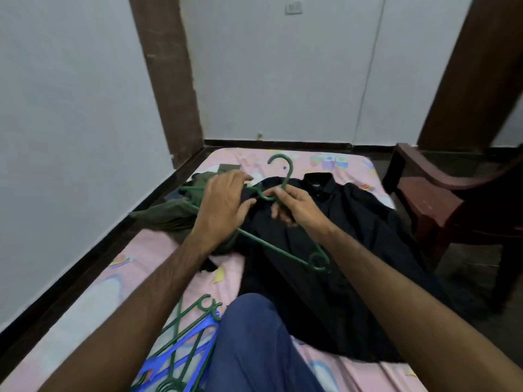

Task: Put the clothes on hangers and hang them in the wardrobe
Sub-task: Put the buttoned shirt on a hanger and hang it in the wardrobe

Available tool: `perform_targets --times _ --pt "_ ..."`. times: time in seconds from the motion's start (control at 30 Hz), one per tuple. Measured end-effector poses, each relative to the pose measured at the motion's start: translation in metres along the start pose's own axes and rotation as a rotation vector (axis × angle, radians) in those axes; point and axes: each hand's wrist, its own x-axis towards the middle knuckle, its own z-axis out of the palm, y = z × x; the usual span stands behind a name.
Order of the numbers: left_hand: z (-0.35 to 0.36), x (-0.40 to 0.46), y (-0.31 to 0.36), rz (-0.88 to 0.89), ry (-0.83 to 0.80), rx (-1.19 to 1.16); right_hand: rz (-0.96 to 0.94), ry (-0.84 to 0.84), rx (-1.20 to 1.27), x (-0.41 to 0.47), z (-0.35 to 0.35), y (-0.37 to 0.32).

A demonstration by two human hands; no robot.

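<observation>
Above one black shirt [325,236], two hands [223,205] [297,205] hold one green hanger [278,248].

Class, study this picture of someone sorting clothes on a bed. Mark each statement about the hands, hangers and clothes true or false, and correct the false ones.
1. Both hands hold a green hanger. True.
2. The black shirt already hangs in a wardrobe. False: it lies flat on the pink bedsheet.
3. Spare hangers lie near the person's knee. True.
4. The spare hangers are all red. False: they are green and blue.
5. An olive garment lies left of the black shirt. True.
</observation>
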Motion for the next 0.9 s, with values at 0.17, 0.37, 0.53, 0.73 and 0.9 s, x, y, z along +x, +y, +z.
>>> perform_targets --times 0.17,0.37,0.53,0.73,0.9 --pt "0.08 0.015 0.06 -0.064 -0.106 -0.17 0.119 0.337 -0.096 -0.03 -0.118 0.026" --pt "0.177 0.039 0.09 -0.123 -0.5 -0.305 0.357 0.572 0.02 -0.026 -0.198 0.094" --pt "0.246 0.027 0.081 -0.184 -0.989 -0.33 0.664 0.48 -0.238 -0.029 -0.233 0.176" --pt "0.227 -0.058 0.112 0.079 -1.333 -0.24 0.662 0.28 -0.6 -0.076 -0.238 0.186" --pt "0.187 -0.085 0.136 0.367 -1.353 -0.035 0.519 0.167 -0.802 -0.143 -0.21 0.179"
